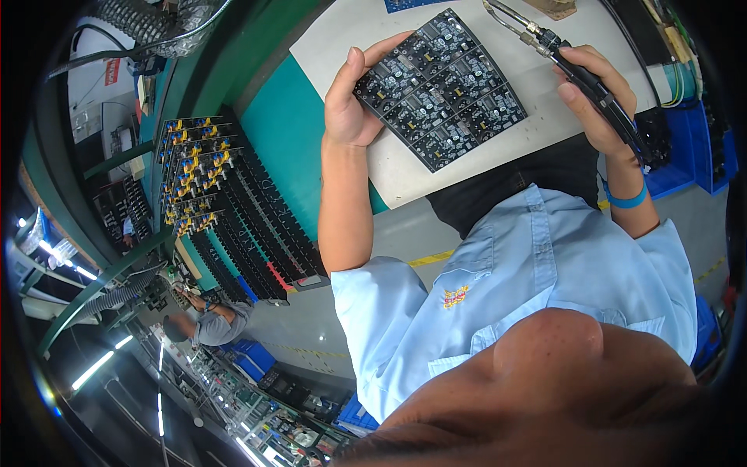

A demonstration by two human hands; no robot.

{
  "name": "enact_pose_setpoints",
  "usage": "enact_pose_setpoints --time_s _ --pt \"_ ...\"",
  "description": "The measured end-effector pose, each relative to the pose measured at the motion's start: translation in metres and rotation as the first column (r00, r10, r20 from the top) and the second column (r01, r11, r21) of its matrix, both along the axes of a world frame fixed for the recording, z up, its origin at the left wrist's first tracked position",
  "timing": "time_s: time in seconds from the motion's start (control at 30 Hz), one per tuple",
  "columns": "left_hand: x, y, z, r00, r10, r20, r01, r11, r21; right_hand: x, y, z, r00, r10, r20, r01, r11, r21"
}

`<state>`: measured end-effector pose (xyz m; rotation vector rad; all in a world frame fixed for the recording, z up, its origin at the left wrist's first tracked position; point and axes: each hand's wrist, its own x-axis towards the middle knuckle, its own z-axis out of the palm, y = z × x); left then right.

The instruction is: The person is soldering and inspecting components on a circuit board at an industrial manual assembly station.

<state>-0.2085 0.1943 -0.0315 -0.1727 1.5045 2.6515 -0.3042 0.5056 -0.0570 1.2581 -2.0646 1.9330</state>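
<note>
My left hand (348, 105) grips the left edge of a black printed circuit board panel (445, 92), its thumb standing up along the rim. The panel is tilted and split into several like sections with small parts on them. In my right hand (597, 101) is a black soldering iron (580, 76), the fingers wrapped round its handle. Its metal tip points up and left, beyond the panel's far right corner and apart from the board. A white work sheet (401, 173) lies beneath both hands. Round my right wrist runs a blue strap (627, 199).
Left on the green bench mat (272, 124) stand rows of black strips (261, 206) with yellow-and-blue parts (191, 175) at their ends. Blue bins (673, 175) sit at the right. Part of a blue board (408, 3) shows at the far edge. A person (222, 323) works farther off.
</note>
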Motion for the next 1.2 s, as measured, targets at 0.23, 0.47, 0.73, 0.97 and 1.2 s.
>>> enact_pose_setpoints --time_s 0.23,0.47,0.73,0.97,1.2 --pt "0.000 0.001 -0.001 0.999 0.033 0.024 -0.033 0.999 -0.032 0.001 0.000 -0.001 1.000 0.001 -0.003 -0.001 1.000 -0.005" --pt "0.000 0.001 0.000 0.995 0.068 0.069 -0.067 0.998 -0.018 0.003 -0.003 -0.005 0.999 -0.039 -0.001 0.039 0.999 -0.011" --pt "-0.002 0.003 0.001 0.990 0.096 0.102 -0.094 0.995 -0.030 0.003 -0.003 -0.005 0.999 -0.040 0.000 0.040 0.999 -0.023" --pt "-0.002 -0.002 -0.002 0.996 0.070 0.052 -0.073 0.997 0.040 0.005 -0.001 -0.004 0.999 -0.043 0.009 0.043 0.999 -0.021" --pt "-0.002 -0.019 0.018 0.985 0.014 0.172 -0.065 0.953 0.295 0.006 0.001 -0.007 0.995 -0.024 0.095 0.027 0.999 -0.030"
